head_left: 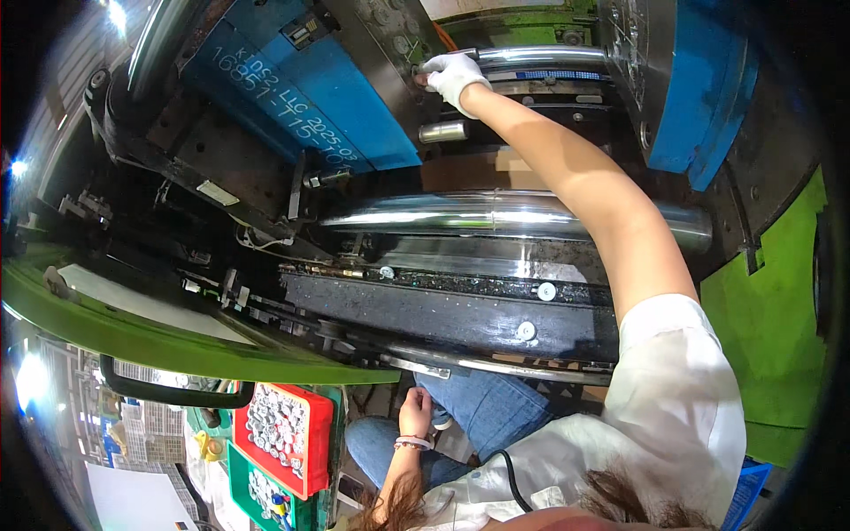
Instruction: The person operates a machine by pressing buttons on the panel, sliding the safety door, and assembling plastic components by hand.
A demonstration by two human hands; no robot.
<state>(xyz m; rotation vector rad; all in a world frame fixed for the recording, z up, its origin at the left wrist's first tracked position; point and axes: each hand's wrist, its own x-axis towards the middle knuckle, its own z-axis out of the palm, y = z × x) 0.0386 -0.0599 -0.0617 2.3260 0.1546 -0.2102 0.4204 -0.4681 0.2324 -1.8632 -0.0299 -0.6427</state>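
My right hand (pixel 456 78), in a white glove, reaches far into a machine. Its fingers are bent together against the steel inner face of the left mould half (pixel 390 62); whatever is between the fingertips is too small to make out. Blue plates (pixel 274 97) with handwriting back this mould half. Across the gap stands the right mould half (pixel 633 62). Just below my glove a short steel pin (pixel 444 132) juts from the left half. My bare left hand (pixel 414 411) stays low by my knees, fingers curled in; their inside is hidden.
A thick polished tie bar (pixel 496 215) crosses under my right forearm, and a second bar (pixel 549 58) lies behind the glove. A green door (pixel 177 341) with a black handle is at left. Lower left, a red bin (pixel 320 442) and a green bin (pixel 239 491) hold small metallic-looking parts.
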